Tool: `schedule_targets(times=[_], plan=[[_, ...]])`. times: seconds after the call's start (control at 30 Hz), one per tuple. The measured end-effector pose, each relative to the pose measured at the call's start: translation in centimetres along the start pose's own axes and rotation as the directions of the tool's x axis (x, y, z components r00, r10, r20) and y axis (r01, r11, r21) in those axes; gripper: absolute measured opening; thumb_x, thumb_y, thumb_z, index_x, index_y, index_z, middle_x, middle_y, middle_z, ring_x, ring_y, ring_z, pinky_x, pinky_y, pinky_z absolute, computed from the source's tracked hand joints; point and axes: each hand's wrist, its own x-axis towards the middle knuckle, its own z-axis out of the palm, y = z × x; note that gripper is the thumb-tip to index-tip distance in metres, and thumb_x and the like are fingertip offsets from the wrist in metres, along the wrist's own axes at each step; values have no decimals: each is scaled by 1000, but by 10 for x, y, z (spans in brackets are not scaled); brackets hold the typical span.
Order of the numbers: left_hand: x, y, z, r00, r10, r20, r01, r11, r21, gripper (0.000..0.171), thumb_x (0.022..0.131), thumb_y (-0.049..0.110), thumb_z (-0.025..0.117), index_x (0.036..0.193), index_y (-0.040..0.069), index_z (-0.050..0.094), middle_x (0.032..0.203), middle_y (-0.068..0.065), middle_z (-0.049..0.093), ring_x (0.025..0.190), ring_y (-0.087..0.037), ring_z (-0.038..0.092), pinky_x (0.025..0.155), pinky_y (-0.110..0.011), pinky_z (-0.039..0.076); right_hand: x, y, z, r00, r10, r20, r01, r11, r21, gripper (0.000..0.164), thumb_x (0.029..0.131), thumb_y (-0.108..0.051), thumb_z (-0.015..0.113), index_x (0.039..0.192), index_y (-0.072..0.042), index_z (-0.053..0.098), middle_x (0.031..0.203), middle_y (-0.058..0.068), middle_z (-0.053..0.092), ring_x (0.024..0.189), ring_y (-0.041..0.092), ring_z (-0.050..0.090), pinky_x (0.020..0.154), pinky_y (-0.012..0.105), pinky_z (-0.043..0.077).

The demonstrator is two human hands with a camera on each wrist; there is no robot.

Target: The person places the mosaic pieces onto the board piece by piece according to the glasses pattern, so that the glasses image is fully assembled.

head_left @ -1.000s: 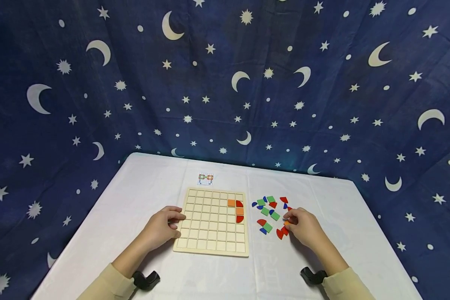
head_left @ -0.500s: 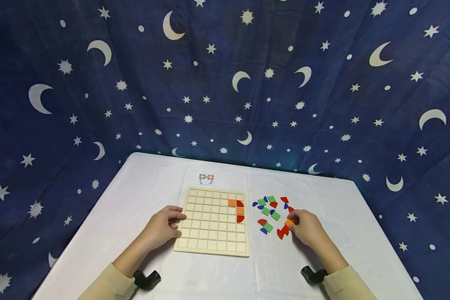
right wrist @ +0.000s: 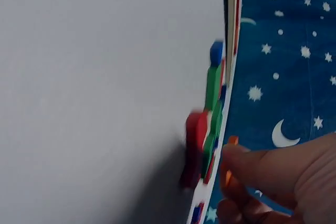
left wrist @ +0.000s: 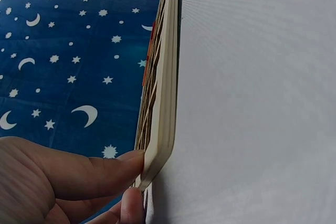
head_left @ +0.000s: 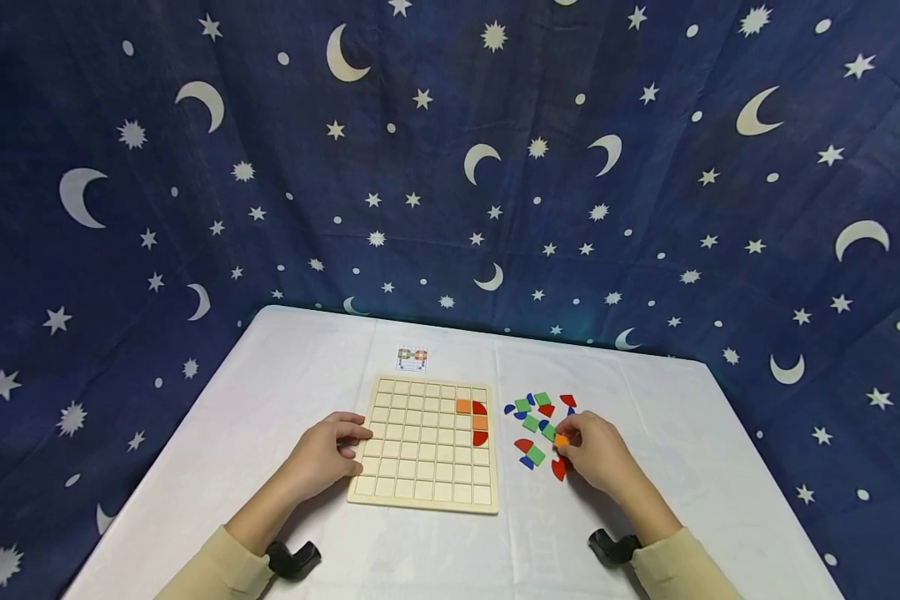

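Right hand: your right hand pinches an orange piece between thumb and fingertips, the grip narrow.
Orange piece: held above the white table, right of the board; the right wrist view shows it apart from the loose pieces.
Left hand: your left hand touches the grid board at its left edge, thumb and fingertips set apart; whether they pinch it, you cannot tell.
Board pieces: in the rightmost column, a red upper piece, an orange square and a red lower piece run downward; an orange neighbour sits left of the topmost.
Loose pieces: red, green and blue, scattered between board and right hand, among them a green square with a blue piece beside it.
Pattern card: a small printed card lies just beyond the board's far edge.
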Motion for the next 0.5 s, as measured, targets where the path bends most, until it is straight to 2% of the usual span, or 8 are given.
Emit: schedule_targets(times=[0.23, 0.5], plan=[[0, -1, 1, 1000, 2, -4, -2, 1000, 10, 49, 72, -10, 88, 119, 5, 80, 146, -5, 64, 101, -14, 65, 75, -19, 56, 3, -34, 15, 997, -72, -10, 73, 991, 109, 28, 87, -9, 88, 112, -18, 80, 109, -1, 71, 95, 18, 61, 90, 39, 61], [1, -1, 0, 1000, 7, 0, -7, 1000, 9, 49, 72, -11, 87, 118, 6, 81, 145, -5, 65, 101, -14, 64, 76, -19, 55, 11, -73, 34, 987, -158, 34, 149, 971, 188, 26, 88, -13, 89, 108, -27, 81, 103, -10, 69, 94, 16, 59, 83, 31, 55]])
